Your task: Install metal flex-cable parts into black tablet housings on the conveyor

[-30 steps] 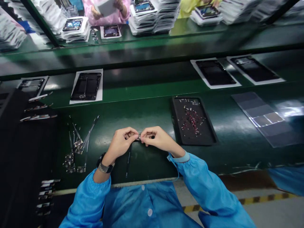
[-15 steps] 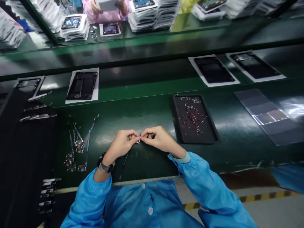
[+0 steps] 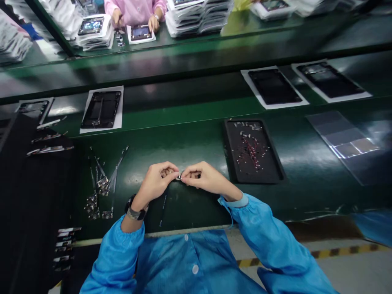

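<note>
My left hand (image 3: 157,181) and my right hand (image 3: 203,178) meet fingertip to fingertip over the green bench, both pinching the metal end of a thin flex cable (image 3: 179,177). The cable's dark strip (image 3: 163,209) hangs down toward the bench's near edge. A watch sits on my left wrist, and both arms are in blue sleeves. A pile of similar flex cables (image 3: 101,185) lies to the left of my left hand. A black tray (image 3: 232,163) holding small red and metal parts sits to the right of my right hand.
Black device frames on white sheets (image 3: 102,108) (image 3: 273,86) (image 3: 330,79) lie along the belt beyond. A clear sheet of grey film pieces (image 3: 346,141) lies at the right. A dark rack with strips (image 3: 45,139) stands at the left. A person in pink (image 3: 134,10) works opposite, among white stacks.
My hands stay together on the cable, with its hanging strip swinging slightly. The frames on the belt drifted left in view. The person opposite put their hands down on the table.
</note>
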Demonstrator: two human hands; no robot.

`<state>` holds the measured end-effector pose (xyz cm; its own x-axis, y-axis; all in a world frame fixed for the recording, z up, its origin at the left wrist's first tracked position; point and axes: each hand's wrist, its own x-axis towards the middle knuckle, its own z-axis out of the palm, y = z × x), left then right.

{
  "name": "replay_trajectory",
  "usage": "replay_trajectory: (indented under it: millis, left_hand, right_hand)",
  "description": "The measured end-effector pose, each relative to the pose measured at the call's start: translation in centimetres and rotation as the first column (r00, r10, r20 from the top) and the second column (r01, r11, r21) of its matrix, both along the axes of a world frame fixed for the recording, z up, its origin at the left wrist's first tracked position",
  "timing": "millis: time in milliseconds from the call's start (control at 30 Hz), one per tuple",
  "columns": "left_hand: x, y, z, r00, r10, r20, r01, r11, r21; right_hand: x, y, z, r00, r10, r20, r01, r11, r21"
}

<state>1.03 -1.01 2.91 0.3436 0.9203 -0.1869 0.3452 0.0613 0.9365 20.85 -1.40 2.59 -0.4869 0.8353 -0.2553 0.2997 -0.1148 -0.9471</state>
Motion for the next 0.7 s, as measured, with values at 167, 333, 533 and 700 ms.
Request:
replay_trajectory:
  millis: [167, 333, 533, 700]
  left_hand:
    - [-0.02, -0.07, 0.08, 0.998, -0.06, 0.016, 0.061, 0.998, -0.035]
    - [-0.14, -0.08, 0.25, 0.991, -0.138, 0.001, 0.137, 0.989, -0.048]
    - [-0.01, -0.11, -0.09, 0.993, -0.119, -0.012, 0.119, 0.992, -0.043]
    - [0.21, -0.37, -0.35, 0.998, -0.054, -0.016, 0.053, 0.999, -0.004]
  right_hand:
    - [0.24, 0.28, -0.07, 0.999, 0.017, -0.039, -0.023, 0.989, -0.148]
    - [0.33, 0.42, -0.14, 0.995, 0.055, -0.079, -0.071, 0.975, -0.212]
    - [0.24, 0.42, -0.49, 0.994, 0.044, -0.096, -0.065, 0.973, -0.22]
    - [0.23, 0.4, -0.63, 0.993, 0.02, -0.116, -0.048, 0.968, -0.245]
